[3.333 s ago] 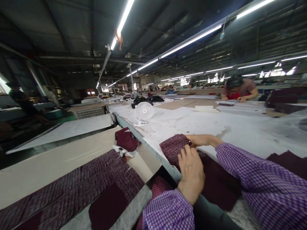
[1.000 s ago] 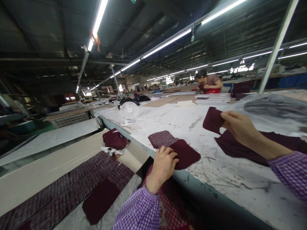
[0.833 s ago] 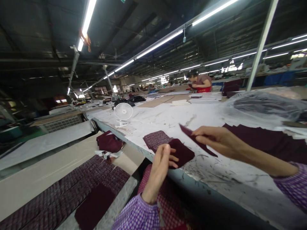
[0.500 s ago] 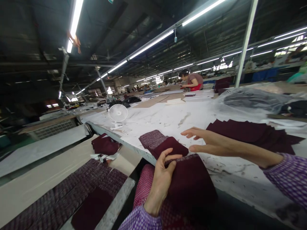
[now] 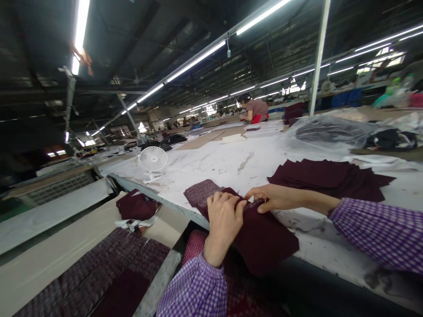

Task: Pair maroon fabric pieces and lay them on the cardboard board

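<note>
A dark maroon fabric piece (image 5: 267, 237) hangs over the edge of the white table, its upper edge pinched between my two hands. My left hand (image 5: 225, 215) is closed on the left end of that edge, thumb and fingers together. Closed on the same edge a little to the right is my right hand (image 5: 272, 197). Just behind my left hand lies a stack of speckled and maroon pieces (image 5: 201, 193), partly covered by the hand. Fanned maroon pieces (image 5: 317, 176) rest on the table beyond my right forearm.
A small white fan (image 5: 153, 159) stands on the white table (image 5: 211, 163). At the left, a lower surface holds rows of speckled fabric (image 5: 95, 264) and a maroon bundle (image 5: 137, 206). Clear plastic (image 5: 327, 132) lies back right. A person (image 5: 257, 110) bends over the far table.
My right hand has come down and in to the maroon piece and closed on its edge. My left hand has shifted slightly, fingers now gripping. The view has turned slightly right.
</note>
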{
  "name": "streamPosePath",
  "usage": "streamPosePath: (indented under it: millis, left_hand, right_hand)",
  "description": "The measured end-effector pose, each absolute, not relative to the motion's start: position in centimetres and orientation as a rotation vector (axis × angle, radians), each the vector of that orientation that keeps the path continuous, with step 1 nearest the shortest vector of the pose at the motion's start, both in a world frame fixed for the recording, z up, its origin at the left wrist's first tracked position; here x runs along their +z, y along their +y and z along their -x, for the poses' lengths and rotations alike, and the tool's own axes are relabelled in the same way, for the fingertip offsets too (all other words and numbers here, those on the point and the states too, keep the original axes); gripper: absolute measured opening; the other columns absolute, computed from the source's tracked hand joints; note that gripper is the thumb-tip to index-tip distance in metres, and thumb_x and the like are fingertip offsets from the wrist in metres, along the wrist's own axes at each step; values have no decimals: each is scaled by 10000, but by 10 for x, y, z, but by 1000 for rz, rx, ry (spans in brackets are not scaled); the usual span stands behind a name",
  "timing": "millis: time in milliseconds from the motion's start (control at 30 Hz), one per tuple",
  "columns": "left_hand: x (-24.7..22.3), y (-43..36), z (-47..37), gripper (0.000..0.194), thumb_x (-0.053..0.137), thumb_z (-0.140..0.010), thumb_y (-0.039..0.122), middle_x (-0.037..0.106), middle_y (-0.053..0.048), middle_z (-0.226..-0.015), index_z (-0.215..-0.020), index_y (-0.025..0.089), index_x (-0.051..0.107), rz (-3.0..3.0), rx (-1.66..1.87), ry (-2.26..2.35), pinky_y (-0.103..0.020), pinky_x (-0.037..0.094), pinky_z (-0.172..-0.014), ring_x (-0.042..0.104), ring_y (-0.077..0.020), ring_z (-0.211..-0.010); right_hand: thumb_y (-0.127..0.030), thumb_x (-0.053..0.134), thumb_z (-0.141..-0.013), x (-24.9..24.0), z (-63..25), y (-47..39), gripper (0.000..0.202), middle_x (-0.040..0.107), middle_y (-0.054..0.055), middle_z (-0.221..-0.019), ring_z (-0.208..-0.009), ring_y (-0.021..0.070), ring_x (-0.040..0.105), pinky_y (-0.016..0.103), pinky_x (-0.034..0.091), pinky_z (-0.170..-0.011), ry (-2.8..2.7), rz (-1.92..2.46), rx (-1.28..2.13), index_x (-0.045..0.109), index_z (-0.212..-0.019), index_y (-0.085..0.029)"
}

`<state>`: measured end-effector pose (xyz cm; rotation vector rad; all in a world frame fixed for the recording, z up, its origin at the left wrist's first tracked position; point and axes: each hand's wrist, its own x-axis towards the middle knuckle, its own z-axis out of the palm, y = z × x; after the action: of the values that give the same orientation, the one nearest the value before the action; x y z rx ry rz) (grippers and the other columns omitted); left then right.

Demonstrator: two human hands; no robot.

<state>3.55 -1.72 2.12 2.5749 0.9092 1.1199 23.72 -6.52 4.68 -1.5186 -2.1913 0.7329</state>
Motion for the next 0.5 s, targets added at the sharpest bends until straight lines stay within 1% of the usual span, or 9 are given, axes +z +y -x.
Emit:
streamPosePath:
  millis: [67,133,200,267,300,400,500]
  left_hand:
    - [29,-14,-41,237,507,-870,305,700,-83,-879,-782,217,709,-2640,1155,955,-481,281,-936,519,-270,-928]
    - [36,-8,-41,278,463,-888,293,697,-85,-866,-791,198,705,-2597,1193,1025,-443,314,-905,539,-254,-895]
    - [39,-2,-41,327,418,-902,309,693,-81,-832,-811,181,704,-2500,1112,998,-367,381,-794,567,-228,-817]
    - [39,1,-43,343,410,-901,344,692,-59,-779,-841,187,709,-2423,915,837,-304,401,-678,585,-199,-730]
    - [36,1,-46,317,438,-887,357,692,-44,-758,-861,198,711,-2397,833,767,-288,401,-651,590,-190,-703]
    - [22,-4,-61,182,592,-797,311,695,-29,-748,-906,232,715,-2408,802,793,-291,412,-678,606,-205,-727]
    - [10,-10,-76,165,646,-751,229,692,-55,-763,-902,235,712,-2503,900,943,-349,415,-767,607,-251,-806]
  right_hand:
    - [-263,584,-726,45,-240,-64,445,629,56,-931,-860,196,554,298,418,-745,-2195,1506,722,580,-1152,-136]
    - [-279,592,-724,45,-243,-64,470,639,61,-964,-878,200,563,304,422,-766,-2189,1495,754,573,-1172,-138]
    - [-281,603,-714,45,-246,-63,508,641,69,-1025,-914,201,570,304,424,-797,-2169,1463,820,554,-1199,-137]
    - [-271,597,-711,44,-248,-61,505,638,73,-1068,-938,200,574,301,424,-816,-2163,1426,851,553,-1197,-137]
    - [-263,588,-713,42,-249,-60,487,641,72,-1069,-937,201,577,302,425,-816,-2165,1423,836,562,-1183,-137]
    - [-227,563,-708,34,-251,-57,420,664,65,-1003,-896,205,591,302,433,-784,-2182,1485,709,598,-1117,-135]
    - [-228,562,-711,28,-252,-55,392,677,68,-953,-859,209,601,299,437,-744,-2150,1590,583,607,-1088,-133]
